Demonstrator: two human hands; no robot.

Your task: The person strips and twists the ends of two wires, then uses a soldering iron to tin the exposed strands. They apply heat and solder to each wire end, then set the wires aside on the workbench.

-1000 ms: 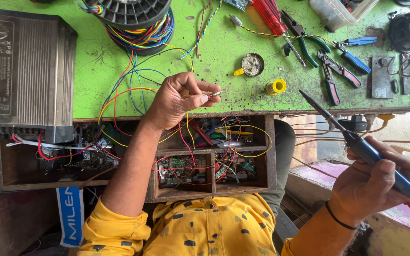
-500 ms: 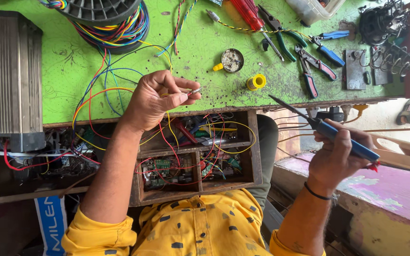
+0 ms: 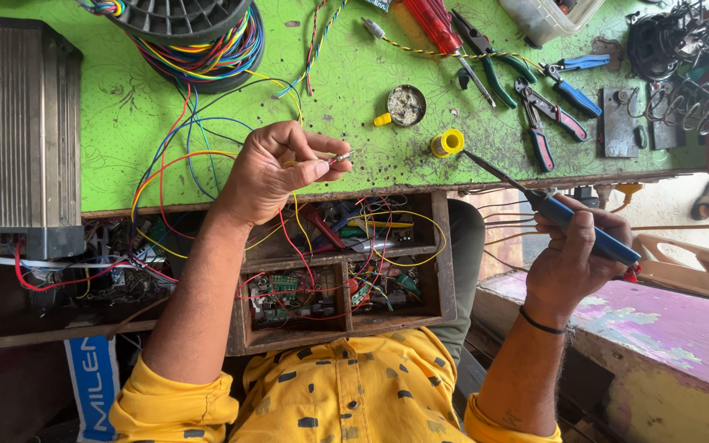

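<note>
Wire end (image 3: pixel 340 156) sits mid-frame, just above the green bench's (image 3: pixel 125 115) front edge, pinched between thumb and fingertips of the left hand (image 3: pixel 276 172); that hand is closed on it, bare tip poking out to the right. Wire colour under the fingers is hard to tell.

Right hand (image 3: pixel 572 258) is at right-centre, off the bench edge, wrapped shut around a blue-handled soldering iron (image 3: pixel 564 213). Iron's dark tip points up-left toward the wire end, well apart from it.

Between the two: small yellow solder spool (image 3: pixel 447 143) on the bench, near the iron tip. Round open tin (image 3: pixel 406 105) just upper left of the spool.

Below the left hand: open wooden drawer (image 3: pixel 445 271) packed with circuit boards and loose red and yellow wires.

Upper right: pliers and cutters (image 3: pixel 547 115) lying on the bench, red screwdriver (image 3: pixel 432 23) at top edge. Upper centre: black hub (image 3: pixel 182 16) with a multicoloured wire bundle. Left edge: grey finned metal box (image 3: pixel 18 131).
</note>
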